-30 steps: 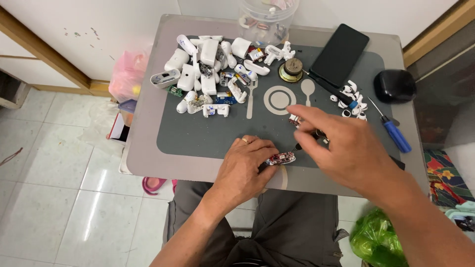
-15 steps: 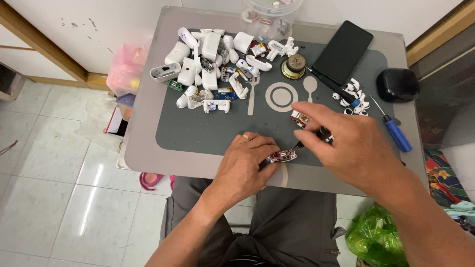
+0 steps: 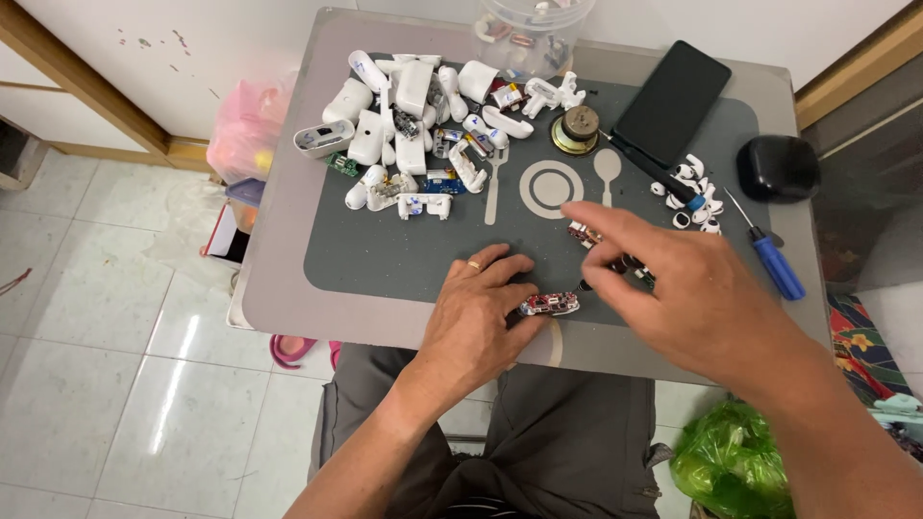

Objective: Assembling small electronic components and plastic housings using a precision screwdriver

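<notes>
Head view: at centre frame, my left hand (image 3: 481, 312) pinches a small circuit board (image 3: 550, 305); my right hand (image 3: 673, 288), fingers spread, grips a dark tool (image 3: 615, 264).

Under the left hand (image 3: 481, 317), a small circuit board (image 3: 550, 305) on the mat (image 3: 385, 259); just right of it, the right hand (image 3: 692, 298). Beyond the left hand, a heap of earbud cases (image 3: 404, 125). Beyond the right hand, a phone (image 3: 671, 101); to its right, a screwdriver (image 3: 769, 255)
</notes>
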